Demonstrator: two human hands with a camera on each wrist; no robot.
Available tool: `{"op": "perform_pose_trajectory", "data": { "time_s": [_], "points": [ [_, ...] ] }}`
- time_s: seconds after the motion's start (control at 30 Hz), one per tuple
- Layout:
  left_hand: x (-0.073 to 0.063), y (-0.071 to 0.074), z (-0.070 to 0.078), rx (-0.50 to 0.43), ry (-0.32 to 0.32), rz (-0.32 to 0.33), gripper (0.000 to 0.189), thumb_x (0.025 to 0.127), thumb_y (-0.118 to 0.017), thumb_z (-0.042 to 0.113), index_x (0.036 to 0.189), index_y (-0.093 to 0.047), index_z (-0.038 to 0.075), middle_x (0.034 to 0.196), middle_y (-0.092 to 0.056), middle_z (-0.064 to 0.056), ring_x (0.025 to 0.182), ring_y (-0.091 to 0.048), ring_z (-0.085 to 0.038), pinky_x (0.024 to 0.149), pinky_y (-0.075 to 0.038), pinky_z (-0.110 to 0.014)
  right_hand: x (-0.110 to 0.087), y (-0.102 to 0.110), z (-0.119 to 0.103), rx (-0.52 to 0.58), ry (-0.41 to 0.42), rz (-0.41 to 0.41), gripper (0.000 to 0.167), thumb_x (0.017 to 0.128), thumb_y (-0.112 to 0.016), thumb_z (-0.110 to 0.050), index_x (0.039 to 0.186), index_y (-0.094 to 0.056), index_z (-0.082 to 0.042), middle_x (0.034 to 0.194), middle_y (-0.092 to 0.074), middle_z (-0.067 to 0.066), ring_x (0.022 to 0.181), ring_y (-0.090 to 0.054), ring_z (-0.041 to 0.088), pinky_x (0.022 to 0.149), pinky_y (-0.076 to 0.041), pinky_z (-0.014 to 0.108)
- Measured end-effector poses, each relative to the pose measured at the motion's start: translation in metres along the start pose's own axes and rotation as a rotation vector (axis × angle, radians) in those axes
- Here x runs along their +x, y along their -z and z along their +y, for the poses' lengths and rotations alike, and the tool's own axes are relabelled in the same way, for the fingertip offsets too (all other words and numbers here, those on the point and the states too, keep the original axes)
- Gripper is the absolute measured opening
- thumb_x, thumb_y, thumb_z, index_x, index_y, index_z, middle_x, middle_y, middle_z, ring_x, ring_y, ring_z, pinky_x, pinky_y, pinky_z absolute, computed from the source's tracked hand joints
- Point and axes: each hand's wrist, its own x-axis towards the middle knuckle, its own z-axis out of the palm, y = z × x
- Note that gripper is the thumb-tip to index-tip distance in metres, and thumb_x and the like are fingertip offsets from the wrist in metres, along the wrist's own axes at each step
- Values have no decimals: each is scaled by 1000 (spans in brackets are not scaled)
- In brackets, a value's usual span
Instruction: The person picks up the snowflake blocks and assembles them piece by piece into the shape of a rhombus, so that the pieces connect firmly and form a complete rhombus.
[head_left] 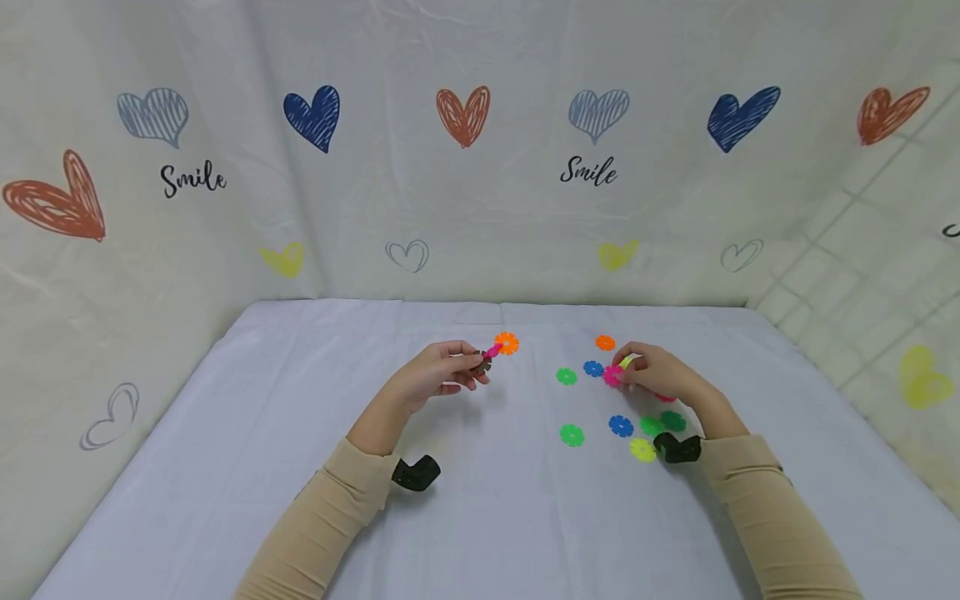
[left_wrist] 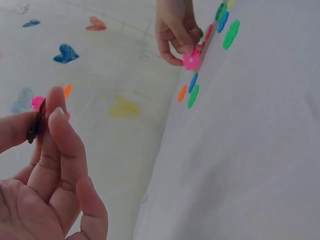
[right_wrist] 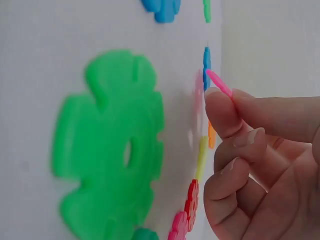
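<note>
My left hand (head_left: 435, 372) pinches a dark brown plastic snowflake disc (head_left: 486, 364) between thumb and fingers, above the left-middle of the table. Joined to that disc are a pink disc (head_left: 492, 351), seen nearly edge-on, and an orange disc (head_left: 507, 342) at the far end. In the left wrist view the brown disc (left_wrist: 36, 122) is edge-on between the fingers. Over the loose discs at the right, my right hand (head_left: 662, 372) pinches another pink disc (head_left: 612, 376) by thumb and forefinger. The right wrist view shows this pink disc (right_wrist: 219, 82) edge-on, raised from the cloth.
Loose snowflake discs lie around the right hand: orange (head_left: 605, 342), blue (head_left: 621, 426), green (head_left: 572, 435), yellow (head_left: 642, 450) and several more. A white cloth (head_left: 480, 517) covers the table. A heart-printed curtain (head_left: 495, 200) hangs behind it. Black wrist mounts (head_left: 417, 473) stick out beside both sleeves.
</note>
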Motion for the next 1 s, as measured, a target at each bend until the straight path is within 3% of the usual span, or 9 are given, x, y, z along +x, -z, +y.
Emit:
{"op": "perform_pose_trajectory", "data": {
  "time_s": [0.17, 0.33, 0.57, 0.83, 1.0],
  "points": [
    [0, 0, 0, -3, -2, -8, 14, 104, -59, 20, 100, -66, 10, 88, -75, 0, 79, -65, -14, 83, -40, -38, 1, -2, -3, 92, 14, 61, 32, 102, -58, -12, 130, -51, 1, 88, -60, 11, 68, -51, 23, 61, -42, 28],
    [0, 0, 1, -11, 1, -16, 14, 104, -60, 21, 100, -67, 10, 88, -75, 0, 79, -65, -15, 85, -40, -39, 0, -8, -14, 247, 39, 176, 38, 103, -59, -14, 136, -49, 3, 92, -67, 14, 67, -49, 20, 62, -41, 28],
    [1, 0, 0, -11, -9, -23, 14, 104, -59, 21, 101, -66, 9, 88, -75, 0, 83, -66, -19, 90, -41, -43, 1, -17, -44, 440, 78, 277, 40, 105, -57, -17, 139, -48, 3, 91, -70, 1, 73, -54, 17, 73, -49, 26],
    [2, 1, -1, -4, -23, -28, 15, 104, -59, 21, 101, -67, 9, 87, -75, 0, 80, -65, -16, 87, -41, -41, 4, -27, -68, 677, 137, 247, 34, 105, -58, -14, 133, -48, 2, 85, -69, -6, 71, -51, 11, 69, -49, 21],
    [2, 1, -2, -4, -21, -29, 15, 105, -58, 21, 101, -66, 8, 87, -75, 0, 81, -65, -17, 87, -41, -41, 3, -35, -82, 735, 145, 211, 36, 105, -58, -14, 135, -47, 2, 86, -69, -5, 70, -49, 10, 67, -46, 19]
  ]
}}
